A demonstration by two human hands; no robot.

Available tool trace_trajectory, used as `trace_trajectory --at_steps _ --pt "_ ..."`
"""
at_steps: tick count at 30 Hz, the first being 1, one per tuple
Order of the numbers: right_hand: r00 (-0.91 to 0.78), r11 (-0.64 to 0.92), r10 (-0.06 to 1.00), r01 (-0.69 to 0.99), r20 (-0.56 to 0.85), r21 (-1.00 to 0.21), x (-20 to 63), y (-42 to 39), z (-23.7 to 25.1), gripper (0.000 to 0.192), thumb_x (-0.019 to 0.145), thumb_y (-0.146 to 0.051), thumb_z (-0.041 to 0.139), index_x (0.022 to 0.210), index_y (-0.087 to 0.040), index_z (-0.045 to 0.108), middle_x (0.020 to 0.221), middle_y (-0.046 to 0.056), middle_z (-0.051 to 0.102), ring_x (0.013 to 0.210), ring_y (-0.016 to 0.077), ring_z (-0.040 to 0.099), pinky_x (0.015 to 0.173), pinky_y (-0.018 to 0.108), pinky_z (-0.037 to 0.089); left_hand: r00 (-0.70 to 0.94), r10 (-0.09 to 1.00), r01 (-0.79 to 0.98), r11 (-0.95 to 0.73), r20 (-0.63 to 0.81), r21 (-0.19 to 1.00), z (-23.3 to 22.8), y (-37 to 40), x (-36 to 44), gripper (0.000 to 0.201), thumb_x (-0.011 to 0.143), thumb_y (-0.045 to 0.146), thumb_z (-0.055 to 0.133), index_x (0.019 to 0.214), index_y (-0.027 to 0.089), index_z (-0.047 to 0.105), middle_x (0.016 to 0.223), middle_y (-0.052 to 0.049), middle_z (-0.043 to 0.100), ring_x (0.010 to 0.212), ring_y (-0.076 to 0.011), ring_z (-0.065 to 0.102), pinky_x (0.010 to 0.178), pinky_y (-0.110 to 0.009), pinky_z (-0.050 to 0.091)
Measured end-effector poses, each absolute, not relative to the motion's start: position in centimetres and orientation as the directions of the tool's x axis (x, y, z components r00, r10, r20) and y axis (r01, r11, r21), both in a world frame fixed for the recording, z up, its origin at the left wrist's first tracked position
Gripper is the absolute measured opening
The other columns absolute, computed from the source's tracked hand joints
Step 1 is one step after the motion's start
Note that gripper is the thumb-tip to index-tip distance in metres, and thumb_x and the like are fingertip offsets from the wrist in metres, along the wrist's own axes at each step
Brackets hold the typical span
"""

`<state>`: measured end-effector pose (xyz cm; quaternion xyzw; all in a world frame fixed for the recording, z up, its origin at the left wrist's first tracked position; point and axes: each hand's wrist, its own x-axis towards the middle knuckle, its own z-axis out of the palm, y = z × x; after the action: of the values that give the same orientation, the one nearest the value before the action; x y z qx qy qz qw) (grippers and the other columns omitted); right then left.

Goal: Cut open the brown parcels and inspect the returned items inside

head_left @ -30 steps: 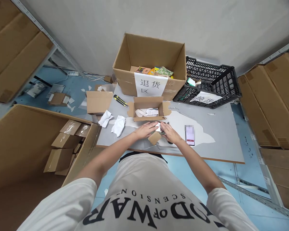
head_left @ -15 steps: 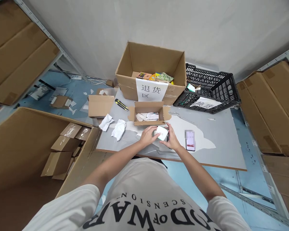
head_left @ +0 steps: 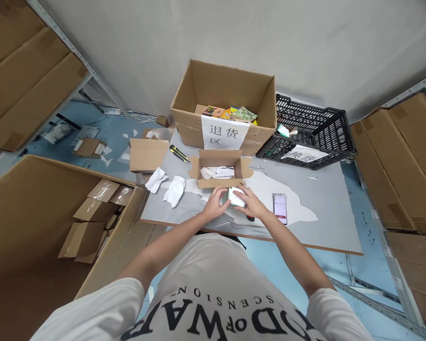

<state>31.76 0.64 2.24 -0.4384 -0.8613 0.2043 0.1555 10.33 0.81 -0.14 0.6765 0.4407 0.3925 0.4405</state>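
Compared with a moment ago, the small white box (head_left: 236,197) is now lifted off the grey table (head_left: 326,208), pinched between the left hand (head_left: 216,202) and right hand (head_left: 250,202), at 6 o'clock of the small open carton (head_left: 220,169), so handling continues.

grey table (head_left: 326,213), phone (head_left: 280,208), open carton (head_left: 220,170)

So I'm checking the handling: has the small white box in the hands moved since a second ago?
Yes. The small white box has come up off the table, held by both hands just before the open carton.
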Motion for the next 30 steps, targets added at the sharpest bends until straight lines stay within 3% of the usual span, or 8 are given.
trace_trajectory --at_steps 5,11,21,26,30 --pt "-0.557 0.513 0.827 0.691 0.077 -0.509 31.7 0.5 2.2 0.064 0.080 -0.050 0.059 0.136 -0.022 0.043 0.134 0.019 0.041 0.123 0.0329 0.042 0.096 0.053 0.042 0.381 0.916 0.333 -0.260 0.123 0.906 -0.5 0.8 9.0 0.046 0.078 0.038 0.064 0.118 0.019 0.053 0.119 -0.011 0.058 0.110 -0.0248 0.057 0.092 -0.043 0.049" --pt "-0.585 0.537 0.810 0.713 0.039 -0.451 31.7 0.6 2.0 0.063 0.080 -0.045 0.062 0.135 -0.022 0.044 0.130 0.018 0.044 0.115 0.0313 0.048 0.092 0.047 0.046 0.470 0.875 0.382 -0.320 0.115 0.867 -0.7 1.3 8.5 0.051 0.077 0.042 0.065 0.120 0.015 0.056 0.121 -0.014 0.060 0.113 -0.0276 0.057 0.098 -0.044 0.045" --pt "-0.511 0.505 0.853 0.757 0.108 -0.414 31.1 0.4 2.3 0.056 0.075 -0.040 0.066 0.125 -0.018 0.055 0.118 0.016 0.054 0.107 0.0295 0.053 0.089 0.044 0.048 0.508 0.861 0.493 -0.288 -0.004 0.821 -1.1 1.0 5.6 0.038 0.081 0.040 0.058 0.112 0.018 0.061 0.122 -0.012 0.061 0.109 -0.0264 0.059 0.090 -0.043 0.050" --pt "-0.380 0.414 0.909 0.766 0.173 -0.492 31.4 0.4 5.8 0.054 0.076 -0.045 0.064 0.123 -0.020 0.057 0.116 0.015 0.056 0.105 0.0283 0.057 0.089 0.042 0.050 0.525 0.851 0.555 -0.325 -0.019 0.766 -2.2 1.5 3.8 0.033 0.082 0.039 0.055 0.106 0.018 0.063 0.116 -0.011 0.064 0.106 -0.0256 0.061 0.094 -0.043 0.047" --pt "-0.201 0.328 0.937 0.784 0.284 -0.527 34.8 1.5 12.7 0.054 0.071 -0.041 0.069 0.122 -0.024 0.059 0.114 0.009 0.062 0.101 0.0270 0.060 0.088 0.041 0.050 0.547 0.830 0.620 -0.312 -0.111 0.720 -2.9 1.4 2.3 0.033 0.083 0.037 0.052 0.106 0.017 0.063 0.115 -0.012 0.064 0.108 -0.0261 0.060 0.097 -0.042 0.045"
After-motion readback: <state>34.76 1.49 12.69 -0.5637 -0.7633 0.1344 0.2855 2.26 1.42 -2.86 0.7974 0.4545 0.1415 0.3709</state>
